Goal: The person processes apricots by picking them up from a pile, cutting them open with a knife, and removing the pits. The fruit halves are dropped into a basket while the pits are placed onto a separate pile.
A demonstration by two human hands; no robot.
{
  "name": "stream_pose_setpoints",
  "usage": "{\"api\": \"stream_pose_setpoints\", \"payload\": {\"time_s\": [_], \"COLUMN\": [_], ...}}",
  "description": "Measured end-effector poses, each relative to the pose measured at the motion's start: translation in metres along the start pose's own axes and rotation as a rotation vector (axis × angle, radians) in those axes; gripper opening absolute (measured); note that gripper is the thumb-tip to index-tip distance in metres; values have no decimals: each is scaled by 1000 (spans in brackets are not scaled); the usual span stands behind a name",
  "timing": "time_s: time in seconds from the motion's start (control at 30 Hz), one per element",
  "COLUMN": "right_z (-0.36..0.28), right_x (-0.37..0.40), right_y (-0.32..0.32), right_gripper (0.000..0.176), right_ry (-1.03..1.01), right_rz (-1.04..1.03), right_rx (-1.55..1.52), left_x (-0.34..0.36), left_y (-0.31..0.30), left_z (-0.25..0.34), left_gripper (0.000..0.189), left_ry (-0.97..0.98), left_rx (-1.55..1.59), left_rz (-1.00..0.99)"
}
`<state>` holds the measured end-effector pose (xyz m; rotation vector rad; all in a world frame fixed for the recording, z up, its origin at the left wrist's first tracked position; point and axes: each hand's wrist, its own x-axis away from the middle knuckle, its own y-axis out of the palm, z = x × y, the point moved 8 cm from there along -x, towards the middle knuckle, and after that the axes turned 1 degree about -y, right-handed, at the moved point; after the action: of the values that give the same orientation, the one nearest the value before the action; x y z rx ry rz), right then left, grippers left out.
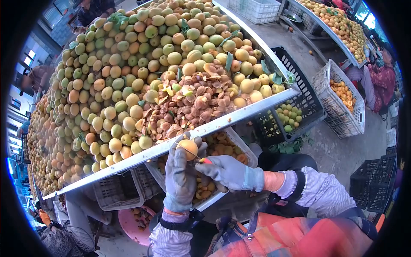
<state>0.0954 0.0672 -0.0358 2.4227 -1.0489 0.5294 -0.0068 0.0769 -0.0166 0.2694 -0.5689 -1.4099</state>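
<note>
Nearest: orange-red checked apron [291, 240] across the lap, bottom right.

Far left, low: pink basin [136, 222] on the floor with a few fruit in it. Above it, a grey crate [114, 189] under the table.

Table [128, 161]: metal rim runs diagonally, low at left and high at right. Heap [128, 64] of yellow-green and orange fruit covers it, leaves mixed in. Brown pile [188, 103] of cut scraps lies on the near side, against the rim.

Left hand [180, 175]: grey glove, striped sleeve. Fingers closed round one apricot [188, 148], held up just below the rim, in front of the brown pile.

Blade [204, 161]: small, red handle. Thin edge lies against the apricot.

Right hand [227, 172]: grey glove, fingers pinched on the blade handle, just right of the apricot, knuckles close to the left glove.

White tray [252, 158] sits under both hands and holds orange cut fruit. Partly hidden by the gloves.

Further right: black crate [308, 103] on the floor, with green fruit in its bottom. White crate [338, 122] beside it, with orange pieces inside.

Top right: second table [319, 23] loaded with orange fruit. A seated person [381, 79] at the far right edge, in patterned red clothing.
</note>
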Motion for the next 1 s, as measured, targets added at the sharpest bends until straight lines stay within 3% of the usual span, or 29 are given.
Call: {"api": "stream_pose_setpoints", "payload": {"time_s": [0.07,0.13,0.17,0.23,0.3,0.37,0.4,0.43,0.47,0.5,0.6,0.67,0.8,1.0], "right_z": [1,4,-2,2,5,-4,-10,-9,-3,-2,0,-1,-1,1], "right_x": [-2,-3,-3,-6,-9,-9,-6,-4,-3,-4,-10,-8,-7,-11], "right_y": [-1,-1,-2,-1,-1,-2,-2,-1,0,-1,-7,-12,-10,-8], "right_gripper": [41,41,41,43,46,42,42,42,41,41,39,39,39,40], "right_ry": [-61,-161,-269,-266,-265,-396,-396,-255,-112,-107,-216,-312,-265,-416], "right_rz": [9,52,91,98,108,152,151,98,45,42,89,167,175,216], "right_rx": [-12,73,164,188,201,144,145,113,82,84,221,297,291,447], "left_x": [0,-1,-2,-1,0,1,1,1,1,1,0,-2,-3,-4], "left_y": [-1,-4,-7,-2,-3,0,1,3,2,0,-4,-3,-5,-12], "left_z": [-1,-22,-24,-29,-21,-11,-2,6,7,6,6,-6,-9,-23], "left_gripper": [53,55,55,57,56,55,54,53,51,51,48,46,53,53], "left_ry": [6,-193,-193,-243,-190,-137,-38,61,66,65,77,-37,-51,-124], "left_rx": [-30,286,288,388,281,167,35,-96,-59,-56,-263,-79,-121,149], "left_rz": [0,-25,-27,-141,-71,-1,23,46,70,74,13,-17,-6,-25]}}
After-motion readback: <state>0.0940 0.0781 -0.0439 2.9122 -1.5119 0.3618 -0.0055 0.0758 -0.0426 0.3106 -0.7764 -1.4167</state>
